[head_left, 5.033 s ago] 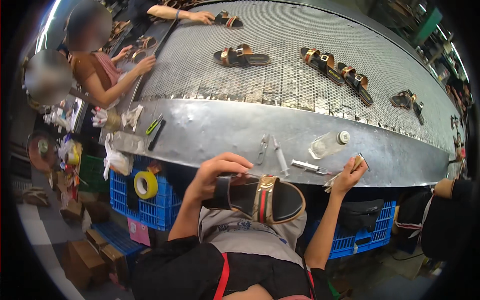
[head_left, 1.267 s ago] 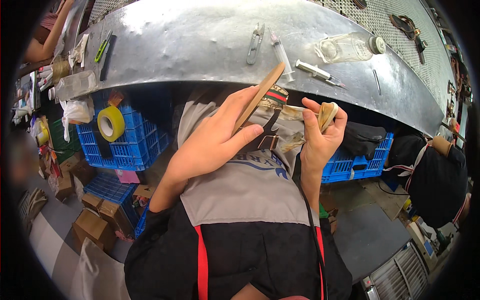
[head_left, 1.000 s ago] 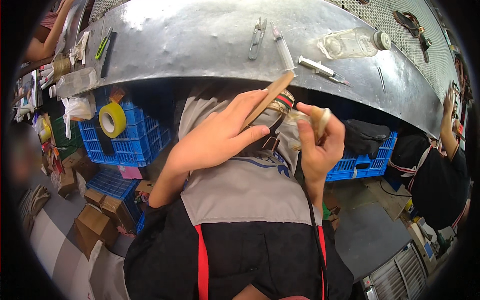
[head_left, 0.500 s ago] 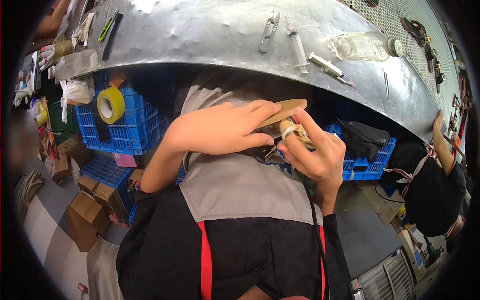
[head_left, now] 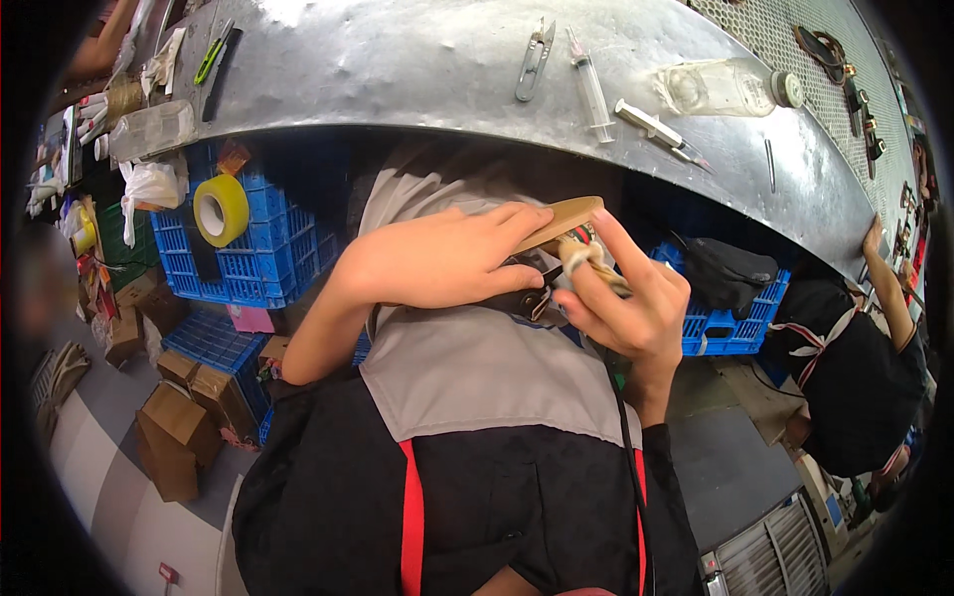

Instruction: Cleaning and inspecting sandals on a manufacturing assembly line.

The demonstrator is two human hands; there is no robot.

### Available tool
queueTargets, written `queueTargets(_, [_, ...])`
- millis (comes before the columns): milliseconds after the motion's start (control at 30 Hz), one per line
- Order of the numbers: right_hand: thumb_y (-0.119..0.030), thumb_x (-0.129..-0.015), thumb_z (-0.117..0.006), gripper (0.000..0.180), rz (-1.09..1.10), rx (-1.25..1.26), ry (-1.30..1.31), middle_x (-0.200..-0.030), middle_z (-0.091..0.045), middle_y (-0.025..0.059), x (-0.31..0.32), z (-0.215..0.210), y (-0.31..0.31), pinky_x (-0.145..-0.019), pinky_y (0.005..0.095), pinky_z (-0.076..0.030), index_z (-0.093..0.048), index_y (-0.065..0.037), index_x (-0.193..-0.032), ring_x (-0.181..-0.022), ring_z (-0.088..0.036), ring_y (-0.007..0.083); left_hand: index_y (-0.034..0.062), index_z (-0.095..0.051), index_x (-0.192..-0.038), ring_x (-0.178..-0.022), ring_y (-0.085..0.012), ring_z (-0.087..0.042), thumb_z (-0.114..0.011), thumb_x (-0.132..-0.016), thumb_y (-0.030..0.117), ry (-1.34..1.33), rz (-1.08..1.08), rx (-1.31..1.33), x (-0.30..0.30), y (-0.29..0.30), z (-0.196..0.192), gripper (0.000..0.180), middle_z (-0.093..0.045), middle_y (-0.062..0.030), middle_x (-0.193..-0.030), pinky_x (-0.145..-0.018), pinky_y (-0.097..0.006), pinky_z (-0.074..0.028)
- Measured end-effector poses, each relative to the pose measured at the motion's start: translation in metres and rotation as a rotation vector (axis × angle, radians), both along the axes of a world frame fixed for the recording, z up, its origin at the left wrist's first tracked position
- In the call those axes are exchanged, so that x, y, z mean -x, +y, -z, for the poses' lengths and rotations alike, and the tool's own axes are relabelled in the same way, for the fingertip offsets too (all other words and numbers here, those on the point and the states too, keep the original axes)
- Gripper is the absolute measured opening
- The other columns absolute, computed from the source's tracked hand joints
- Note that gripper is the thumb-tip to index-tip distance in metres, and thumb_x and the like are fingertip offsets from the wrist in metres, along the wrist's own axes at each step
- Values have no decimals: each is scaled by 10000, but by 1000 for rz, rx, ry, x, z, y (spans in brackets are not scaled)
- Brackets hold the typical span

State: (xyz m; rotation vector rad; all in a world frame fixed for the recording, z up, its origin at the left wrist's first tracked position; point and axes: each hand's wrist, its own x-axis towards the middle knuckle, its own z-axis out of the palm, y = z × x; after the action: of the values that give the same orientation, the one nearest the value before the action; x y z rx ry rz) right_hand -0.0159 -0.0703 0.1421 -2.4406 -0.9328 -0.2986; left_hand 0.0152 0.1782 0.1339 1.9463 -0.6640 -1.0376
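In front of my lap I hold what looks like a sandal, its tan sole point(head_left: 564, 221) tilted with the rounded end toward the right. A dark strap with a small metal fitting point(head_left: 538, 298) shows under it, partly hidden by my fingers. My left hand point(head_left: 447, 253) grips the sole from the left, fingers on top and thumb below. My right hand point(head_left: 626, 298) has a whitish cloth strip point(head_left: 579, 255) around a finger and pressed by the strap; its index fingertip touches the sole's end.
On the metal bench point(head_left: 397, 70) ahead lie snips point(head_left: 535, 62), two syringes point(head_left: 591, 89) and a clear bottle point(head_left: 720, 89). Blue crates point(head_left: 238, 248) stand beneath, one carrying yellow tape point(head_left: 221, 211). Strapped sandals point(head_left: 825, 55) lie at far right, near another person point(head_left: 855, 377).
The sole has tipped slightly, and the cloth-wrapped finger has shifted a little, uncovering more of the strap underneath. My left hand has hardly moved. The person at right leans slightly differently.
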Motion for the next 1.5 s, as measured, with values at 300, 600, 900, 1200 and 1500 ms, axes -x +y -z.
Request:
queueTargets(300, [-249,-761,-836,226,-34,71,-15,-1335,-678,77,0,1,-2,-524,238,-457,-697,-117,-881,-576,-538,91,-9,-376,-1478,-1117,-479,-615,-532,-1024,446,21,-31,-13,2,0,5,662,-524,-220,-1439,-958,-492,-508])
queueTargets(600, [-267,-754,-834,225,-59,58,-30,-1303,-692,63,-3,5,-3,-523,237,-450,-701,-130,-872,-565,-532,86,-11,-383,-1473,-1130,-466,-611,-540,-1019,434,27,-35,9,4,-1,6,655,-538,-234,-1417,-961,-494,-500])
queueTargets(900, [-196,-708,-853,274,59,-70,192,-1269,-695,132,8,8,-29,-590,245,-502,-723,-89,-925,-650,-628,126,5,-378,-1507,-1248,-427,-569,-552,-1022,448,94,-80,83,6,13,11,680,-517,-220,-1465,-1025,-462,-472])
queueTargets(1200, [-278,-1053,-577,299,664,-1263,1137,-900,-749,103,-4,117,-41,-409,191,-216,-694,-7,-1009,-451,-308,-7,16,-353,-1545,-1363,-385,-509,-580,-1020,467,208,-143,94,-6,25,3,728,-512,-255,-1467,-1119,-405,-401])
queueTargets(1500, [-427,-1027,-639,449,922,-1198,952,-630,-550,-27,-19,179,-30,-419,246,-274,-567,-97,-731,-469,-415,43,34,-335,-1556,-1261,-289,-575,-567,-1050,390,235,-108,260,2,31,48,661,-481,-197,-1467,-948,-376,-560])
